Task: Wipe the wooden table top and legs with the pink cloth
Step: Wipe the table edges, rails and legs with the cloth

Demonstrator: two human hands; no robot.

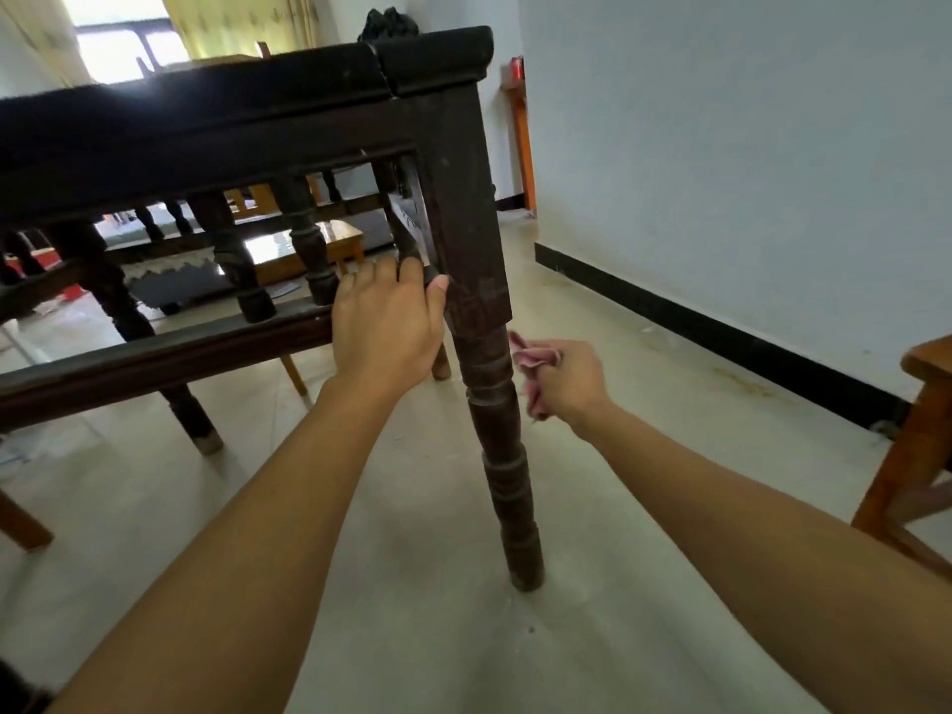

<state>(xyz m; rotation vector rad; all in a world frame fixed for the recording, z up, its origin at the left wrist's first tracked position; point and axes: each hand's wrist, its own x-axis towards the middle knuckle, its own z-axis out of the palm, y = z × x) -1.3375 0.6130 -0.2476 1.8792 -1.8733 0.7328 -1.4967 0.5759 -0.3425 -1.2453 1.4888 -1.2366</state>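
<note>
A dark wooden table (247, 110) fills the upper left, seen from low down at its near corner. Its turned corner leg (502, 445) runs down to the floor in the middle of the view. My left hand (386, 322) grips the lower side rail where it meets that leg, fingers curled over the rail and thumb against the leg's square block. My right hand (566, 378) holds the bunched pink cloth (533, 363) just right of the leg's upper turned part, the cloth close to or touching the wood.
A white wall with a black skirting (721, 332) runs along the right. A light wooden stool (917, 445) stands at the right edge. Low wooden furniture (309, 249) shows under the table. A black bag (389, 23) lies on the table's far end. The floor is pale tile.
</note>
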